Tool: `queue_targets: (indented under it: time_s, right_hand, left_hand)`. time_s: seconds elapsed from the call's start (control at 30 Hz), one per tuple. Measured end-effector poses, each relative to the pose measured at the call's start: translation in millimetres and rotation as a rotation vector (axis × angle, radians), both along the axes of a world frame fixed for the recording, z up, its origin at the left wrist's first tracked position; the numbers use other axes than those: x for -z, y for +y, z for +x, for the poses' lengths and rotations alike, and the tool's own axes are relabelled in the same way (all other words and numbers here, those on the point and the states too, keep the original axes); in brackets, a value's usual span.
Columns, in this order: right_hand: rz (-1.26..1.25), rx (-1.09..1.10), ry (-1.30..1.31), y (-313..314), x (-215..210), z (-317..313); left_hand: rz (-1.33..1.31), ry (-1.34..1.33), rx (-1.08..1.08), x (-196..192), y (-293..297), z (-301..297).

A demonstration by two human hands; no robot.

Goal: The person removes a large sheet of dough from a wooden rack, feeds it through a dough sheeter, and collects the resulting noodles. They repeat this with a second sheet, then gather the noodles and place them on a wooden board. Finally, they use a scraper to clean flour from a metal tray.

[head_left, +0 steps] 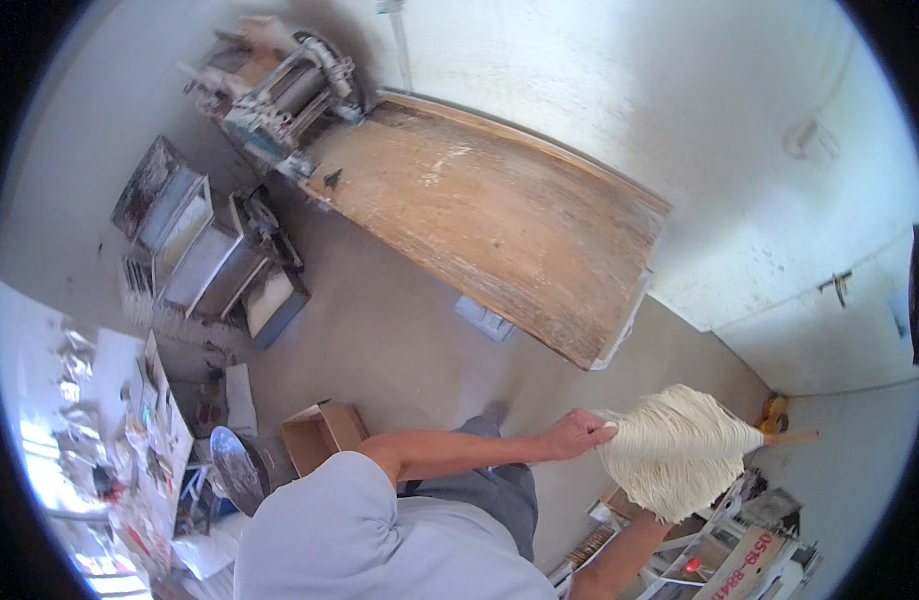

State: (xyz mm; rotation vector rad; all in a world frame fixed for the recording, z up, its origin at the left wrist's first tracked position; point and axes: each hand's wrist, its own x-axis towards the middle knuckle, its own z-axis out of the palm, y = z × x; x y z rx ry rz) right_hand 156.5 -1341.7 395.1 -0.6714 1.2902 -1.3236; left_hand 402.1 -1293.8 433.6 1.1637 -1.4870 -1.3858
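Observation:
A thick bundle of pale fresh noodles [675, 450] hangs in front of me at the right, draped over a thin wooden rod [792, 437] whose bare end sticks out on the right. My left hand [580, 435] is closed at the bundle's left end, thumb and fingers pinched together. Whether it grips the rod's other end or the strands themselves, I cannot tell. From below, my right forearm [620, 560] reaches up behind the hanging noodles, which hide the right hand and its fingers.
A long floury wooden table [500, 230] runs along the wall, with a roller machine [295, 90] at its far left end. An open cardboard box [325, 435] and a metal basin [238, 468] stand at my left. A cluttered rack [720, 560] is below the noodles.

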Motion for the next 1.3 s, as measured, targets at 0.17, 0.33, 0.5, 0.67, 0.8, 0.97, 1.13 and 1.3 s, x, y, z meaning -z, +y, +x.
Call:
queue_targets:
  time_s: [0.17,0.33,0.5,0.67,0.8,0.97,1.13,1.3]
  right_hand:
    - [-0.157,-0.269,0.203,-72,-71,106]
    - [-0.315,-0.435,0.327,-139,-126,287]
    - [-0.323,-0.523,0.456,-132,-147,438]
    - [-0.599,-0.573,0.817,-184,-166,605]
    - [-0.744,-0.530,1.032,-296,-170,762]
    - [-0.434,-0.704,0.114,-361,-37,864]
    - [-0.157,-0.888,0.667,-395,166,897]
    - [0.105,-0.989,0.798,-343,250,857]
  left_hand:
    - [0.147,-0.024,-0.295,-7,3,70]
    - [0.125,-0.067,-0.589,-25,-33,222]
    - [0.101,-0.122,-0.817,-61,-86,402]
    - [0.052,-0.286,-0.948,-96,-145,581]
    - [-0.044,-0.280,-1.016,-114,-192,693]
    - [-0.153,-0.405,-1.102,-97,-233,796]
    - [0.035,-0.678,-1.184,15,-278,838]
    - [0.314,-0.694,-1.078,167,-306,833]
